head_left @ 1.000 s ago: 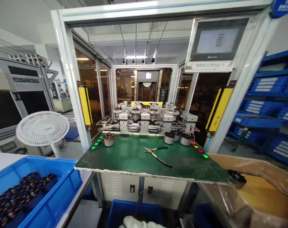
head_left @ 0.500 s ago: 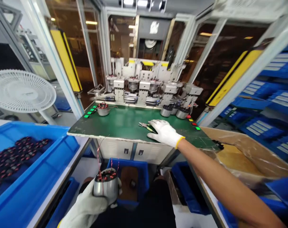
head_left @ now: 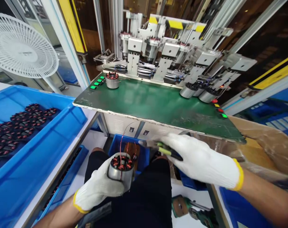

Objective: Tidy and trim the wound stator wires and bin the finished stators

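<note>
My left hand, in a white glove with a yellow cuff, is wrapped round a silver motor stator above my lap. Red copper coils fill the stator's top, and a few loose wires stand up from it. My right hand, gloved the same way, grips cutting pliers by their green and black handles. The pliers' jaws, blurred by motion, point left, above and to the right of the stator. They are apart from the stator.
A green worktop carries one stator at its left and several at its right, before a clamping machine. A blue bin of coil parts and a white fan stand left. A cardboard box is at right.
My right hand has taken hold of the pliers, lifted them off the worktop and brought them nearer to me. The stator in my left hand has shifted up and right. The view has tilted down.
</note>
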`<state>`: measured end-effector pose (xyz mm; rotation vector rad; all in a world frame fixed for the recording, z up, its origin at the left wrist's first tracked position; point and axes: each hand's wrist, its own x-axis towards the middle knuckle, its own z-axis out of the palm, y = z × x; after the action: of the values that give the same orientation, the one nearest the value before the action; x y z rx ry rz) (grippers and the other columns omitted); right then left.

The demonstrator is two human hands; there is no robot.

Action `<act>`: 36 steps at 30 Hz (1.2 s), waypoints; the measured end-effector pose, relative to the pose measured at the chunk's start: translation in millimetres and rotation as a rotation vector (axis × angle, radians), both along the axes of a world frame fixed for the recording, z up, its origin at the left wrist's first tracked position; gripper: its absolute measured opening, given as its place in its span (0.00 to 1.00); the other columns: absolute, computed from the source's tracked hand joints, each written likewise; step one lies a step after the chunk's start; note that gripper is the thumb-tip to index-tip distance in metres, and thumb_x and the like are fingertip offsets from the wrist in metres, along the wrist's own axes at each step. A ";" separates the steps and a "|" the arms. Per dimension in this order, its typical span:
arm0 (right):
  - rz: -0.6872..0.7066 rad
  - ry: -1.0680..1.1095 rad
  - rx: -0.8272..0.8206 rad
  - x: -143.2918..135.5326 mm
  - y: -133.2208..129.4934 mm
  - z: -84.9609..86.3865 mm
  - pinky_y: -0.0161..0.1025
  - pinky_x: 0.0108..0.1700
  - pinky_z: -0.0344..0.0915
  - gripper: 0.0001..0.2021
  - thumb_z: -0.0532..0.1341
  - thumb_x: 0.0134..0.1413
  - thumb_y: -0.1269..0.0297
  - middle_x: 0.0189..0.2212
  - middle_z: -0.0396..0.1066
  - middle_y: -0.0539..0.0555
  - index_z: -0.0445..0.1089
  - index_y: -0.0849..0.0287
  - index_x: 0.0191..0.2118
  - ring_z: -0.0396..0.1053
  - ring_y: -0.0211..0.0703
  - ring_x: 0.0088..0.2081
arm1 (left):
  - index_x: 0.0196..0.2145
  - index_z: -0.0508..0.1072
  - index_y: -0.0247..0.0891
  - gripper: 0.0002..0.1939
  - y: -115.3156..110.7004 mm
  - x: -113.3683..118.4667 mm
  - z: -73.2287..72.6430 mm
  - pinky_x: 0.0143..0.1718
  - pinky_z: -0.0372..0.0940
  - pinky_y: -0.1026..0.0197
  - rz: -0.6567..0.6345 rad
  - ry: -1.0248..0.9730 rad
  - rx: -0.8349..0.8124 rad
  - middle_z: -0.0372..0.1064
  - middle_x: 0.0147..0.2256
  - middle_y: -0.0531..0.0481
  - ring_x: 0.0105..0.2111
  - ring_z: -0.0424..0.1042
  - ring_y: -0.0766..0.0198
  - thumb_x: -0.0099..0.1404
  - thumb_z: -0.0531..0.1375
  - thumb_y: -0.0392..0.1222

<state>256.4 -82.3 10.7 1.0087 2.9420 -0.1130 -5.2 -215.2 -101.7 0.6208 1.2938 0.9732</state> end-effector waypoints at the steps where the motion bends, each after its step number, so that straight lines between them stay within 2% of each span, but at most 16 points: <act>1: 0.038 -0.009 -0.075 -5.6 -8.5 4.4 0.42 0.46 0.63 0.25 0.56 0.54 0.71 0.48 0.67 0.55 0.61 0.52 0.58 0.68 0.48 0.44 | 0.49 0.72 0.40 0.34 1.6 -1.1 -1.1 0.39 0.70 0.52 -0.013 0.020 -0.011 0.76 0.36 0.47 0.39 0.74 0.47 0.40 0.67 0.37; 4: 0.093 -0.040 -0.229 -16.1 -21.8 8.7 0.41 0.45 0.64 0.29 0.57 0.52 0.72 0.48 0.67 0.55 0.59 0.50 0.60 0.69 0.48 0.43 | 0.47 0.73 0.40 0.32 5.4 -3.3 0.9 0.39 0.71 0.54 -0.096 0.120 -0.028 0.76 0.32 0.52 0.39 0.75 0.50 0.39 0.67 0.36; 8: 0.112 -0.048 -0.313 -20.2 -23.5 0.6 0.41 0.43 0.65 0.31 0.58 0.50 0.72 0.48 0.67 0.54 0.58 0.48 0.61 0.69 0.49 0.44 | 0.48 0.72 0.39 0.34 3.2 0.6 11.2 0.39 0.71 0.59 -0.181 0.257 -0.020 0.76 0.35 0.51 0.38 0.75 0.53 0.38 0.66 0.34; 12: 0.125 -0.051 -0.334 -22.2 -24.0 -5.6 0.43 0.44 0.64 0.33 0.58 0.49 0.72 0.50 0.65 0.55 0.57 0.46 0.62 0.68 0.51 0.45 | 0.51 0.69 0.39 0.38 -3.7 7.0 16.2 0.36 0.71 0.62 -0.182 0.285 -0.024 0.77 0.36 0.50 0.35 0.75 0.57 0.38 0.65 0.32; 17: 0.135 -0.059 -0.356 -22.7 -23.7 -4.3 0.43 0.43 0.65 0.35 0.58 0.47 0.72 0.53 0.63 0.56 0.57 0.47 0.63 0.68 0.53 0.46 | 0.52 0.68 0.41 0.38 -7.8 10.6 16.0 0.33 0.70 0.64 -0.170 0.394 -0.039 0.76 0.33 0.52 0.32 0.75 0.59 0.39 0.64 0.32; 23: 0.106 -0.077 -0.389 -18.0 -21.9 -2.6 0.45 0.45 0.63 0.37 0.56 0.44 0.73 0.55 0.62 0.55 0.55 0.46 0.64 0.67 0.52 0.47 | 0.50 0.69 0.42 0.36 -5.1 12.1 17.7 0.38 0.70 0.63 -0.135 0.542 0.007 0.76 0.34 0.52 0.36 0.75 0.58 0.39 0.64 0.32; 27: 0.093 -0.084 -0.389 -21.2 -23.8 -1.5 0.44 0.44 0.63 0.38 0.57 0.42 0.73 0.53 0.63 0.56 0.57 0.47 0.63 0.67 0.53 0.46 | 0.49 0.70 0.43 0.35 -1.6 12.1 24.5 0.38 0.70 0.64 -0.171 0.576 0.022 0.76 0.33 0.53 0.36 0.75 0.59 0.40 0.64 0.32; 30: 0.105 -0.090 -0.409 -26.0 -27.1 -1.6 0.41 0.41 0.63 0.35 0.58 0.44 0.72 0.48 0.66 0.55 0.60 0.47 0.61 0.68 0.50 0.43 | 0.50 0.70 0.44 0.35 0.3 12.3 36.1 0.36 0.69 0.66 -0.213 0.603 -0.016 0.76 0.32 0.55 0.35 0.75 0.60 0.40 0.64 0.32; 34: 0.073 -0.074 -0.459 -30.9 -31.6 -4.1 0.39 0.38 0.62 0.20 0.60 0.52 0.68 0.41 0.69 0.54 0.68 0.50 0.52 0.69 0.47 0.39 | 0.51 0.69 0.45 0.36 0.3 12.8 49.7 0.34 0.67 0.66 -0.221 0.657 -0.102 0.76 0.35 0.55 0.35 0.75 0.59 0.40 0.63 0.33; 36: 0.051 -0.083 -0.588 -33.2 -32.3 -3.4 0.35 0.35 0.61 0.14 0.60 0.52 0.69 0.36 0.70 0.51 0.71 0.53 0.46 0.69 0.44 0.36 | 0.51 0.69 0.47 0.38 -1.2 12.0 50.9 0.34 0.67 0.66 -0.231 0.680 -0.135 0.76 0.38 0.55 0.37 0.75 0.58 0.38 0.62 0.32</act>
<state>223.2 -114.7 7.3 0.8155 2.5912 -0.8481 6.9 -216.4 -50.8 1.0215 1.8137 0.4835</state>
